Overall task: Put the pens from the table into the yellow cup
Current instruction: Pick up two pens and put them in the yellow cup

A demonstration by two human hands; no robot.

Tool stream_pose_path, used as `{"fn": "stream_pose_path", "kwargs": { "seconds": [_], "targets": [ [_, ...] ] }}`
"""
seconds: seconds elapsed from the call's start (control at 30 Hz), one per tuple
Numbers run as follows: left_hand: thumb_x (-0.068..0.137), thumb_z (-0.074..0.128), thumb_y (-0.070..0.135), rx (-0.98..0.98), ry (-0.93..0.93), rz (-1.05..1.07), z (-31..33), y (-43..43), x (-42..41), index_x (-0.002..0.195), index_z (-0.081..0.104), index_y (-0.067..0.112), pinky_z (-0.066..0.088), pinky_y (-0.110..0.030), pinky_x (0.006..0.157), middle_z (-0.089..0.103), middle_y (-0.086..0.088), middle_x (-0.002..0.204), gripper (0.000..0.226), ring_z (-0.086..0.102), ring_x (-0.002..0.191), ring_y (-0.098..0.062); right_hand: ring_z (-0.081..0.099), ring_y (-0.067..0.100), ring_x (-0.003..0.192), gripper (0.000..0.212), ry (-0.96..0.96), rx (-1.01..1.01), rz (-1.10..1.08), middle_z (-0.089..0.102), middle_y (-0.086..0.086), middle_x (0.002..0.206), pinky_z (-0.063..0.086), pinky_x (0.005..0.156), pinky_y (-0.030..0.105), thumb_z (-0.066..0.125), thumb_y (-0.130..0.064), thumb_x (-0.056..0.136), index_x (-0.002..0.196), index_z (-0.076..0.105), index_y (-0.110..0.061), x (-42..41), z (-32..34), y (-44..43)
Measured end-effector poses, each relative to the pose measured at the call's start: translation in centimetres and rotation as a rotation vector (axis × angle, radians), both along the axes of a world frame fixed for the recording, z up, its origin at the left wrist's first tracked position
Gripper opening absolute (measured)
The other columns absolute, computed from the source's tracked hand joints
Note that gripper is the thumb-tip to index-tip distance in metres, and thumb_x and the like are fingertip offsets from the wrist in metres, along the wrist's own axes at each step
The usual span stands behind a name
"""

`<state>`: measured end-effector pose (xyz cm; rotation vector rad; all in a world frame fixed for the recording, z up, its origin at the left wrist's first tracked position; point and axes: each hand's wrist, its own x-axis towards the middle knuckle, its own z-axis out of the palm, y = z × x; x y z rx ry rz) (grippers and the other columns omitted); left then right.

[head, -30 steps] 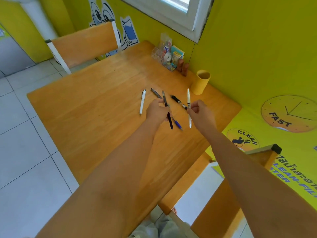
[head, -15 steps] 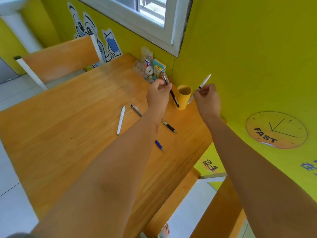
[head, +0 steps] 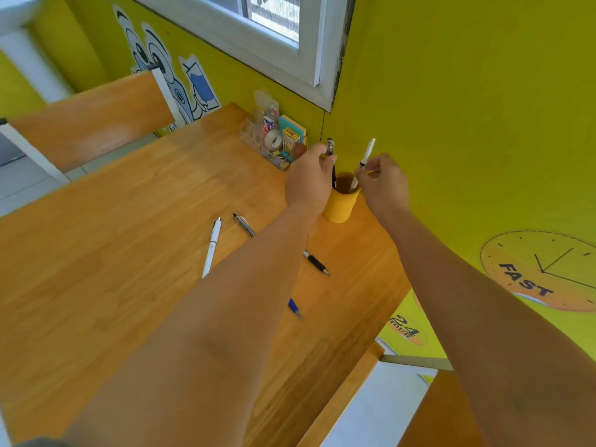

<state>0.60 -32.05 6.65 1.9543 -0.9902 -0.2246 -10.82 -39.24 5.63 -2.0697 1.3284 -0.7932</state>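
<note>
The yellow cup [head: 342,204] stands near the table's far right corner by the wall. My left hand [head: 308,182] grips a black pen [head: 331,153] upright, its lower end dipping into the cup's mouth. My right hand [head: 382,185] pinches a white pen [head: 366,158], whose tip also reaches into the cup. On the wooden table [head: 113,269] lie a white pen [head: 212,246], a silver pen [head: 243,224], a black pen [head: 317,262] and a blue pen [head: 294,307], the last two partly hidden by my left forearm.
A clear organiser [head: 274,137] with tape, sticky notes and clips sits against the wall left of the cup. A wooden chair back [head: 93,121] stands at the table's far left; another chair [head: 432,414] is at lower right. Yellow walls close off the corner.
Both hands rose from the table with a pen each and moved to the cup. The pens have turned upright and their lower ends now enter the cup.
</note>
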Motion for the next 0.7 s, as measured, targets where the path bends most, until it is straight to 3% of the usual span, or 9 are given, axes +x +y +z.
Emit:
{"fn": "stream_pose_path", "kwargs": {
  "seconds": [0.13, 0.27, 0.37, 0.47, 0.6, 0.7],
  "targets": [
    [0.095, 0.058, 0.029, 0.061, -0.103, -0.072, -1.6, -1.0, 0.7, 0.097, 0.071, 0.005, 0.052, -0.042, 0.068, 0.073, -0.015, 0.089, 0.027, 0.065, 0.086, -0.033, 0.054, 0.031, 0.113, 0.023, 0.224, -0.113, 0.039, 0.062, 0.012, 0.117, 0.047, 0.088, 0.043, 0.061, -0.029, 0.092, 0.103, 0.064, -0.008, 0.4, -1.1, -0.5],
    [0.097, 0.054, 0.025, 0.164, -0.173, -0.114, -2.4, -1.3, 1.1, 0.093, 0.067, -0.001, 0.038, -0.04, 0.064, 0.066, -0.021, 0.088, 0.03, 0.06, 0.085, -0.039, 0.049, 0.033, 0.122, 0.031, 0.389, -0.186, 0.025, 0.059, 0.012, 0.126, 0.041, 0.095, 0.044, 0.058, -0.035, 0.093, 0.112, 0.066, -0.012, 0.5, -1.2, -0.4],
    [0.099, 0.049, 0.023, 0.206, -0.187, -0.125, -2.0, -0.3, 1.3, 0.106, 0.065, 0.001, 0.041, -0.04, 0.07, 0.067, -0.019, 0.103, 0.028, 0.06, 0.099, -0.038, 0.049, 0.034, 0.123, 0.031, 0.344, -0.196, -0.008, 0.059, 0.013, 0.128, 0.041, 0.096, 0.046, 0.057, -0.031, 0.094, 0.118, 0.064, -0.012, 0.2, -1.4, 0.3],
    [0.102, 0.043, 0.025, 0.245, -0.164, -0.111, -1.8, 1.9, 1.5, 0.133, 0.056, 0.007, 0.046, -0.042, 0.09, 0.062, -0.014, 0.13, 0.038, 0.055, 0.122, -0.032, 0.052, 0.034, 0.119, 0.029, 0.276, -0.219, -0.059, 0.061, 0.014, 0.124, 0.042, 0.092, 0.045, 0.056, -0.027, 0.094, 0.117, 0.063, -0.012, -0.4, -1.6, 1.9],
    [0.103, 0.04, 0.026, 0.311, -0.14, -0.048, -3.0, 6.3, 1.7, 0.133, 0.053, 0.01, 0.045, -0.038, 0.086, 0.06, -0.012, 0.129, 0.036, 0.055, 0.119, -0.03, 0.058, 0.032, 0.108, 0.023, 0.218, -0.258, -0.037, 0.065, 0.011, 0.113, 0.045, 0.085, 0.042, 0.057, -0.024, 0.093, 0.112, 0.062, -0.012, -1.1, -2.5, 5.6],
    [0.103, 0.04, 0.025, 0.355, -0.098, 0.023, -4.4, 10.7, 2.0, 0.136, 0.051, 0.011, 0.045, -0.038, 0.092, 0.057, -0.011, 0.134, 0.037, 0.053, 0.123, -0.027, 0.059, 0.027, 0.104, 0.023, 0.221, -0.208, 0.073, 0.065, 0.007, 0.109, 0.048, 0.082, 0.041, 0.056, -0.024, 0.094, 0.113, 0.061, -0.013, -1.2, -3.6, 9.0]
  ]
}}
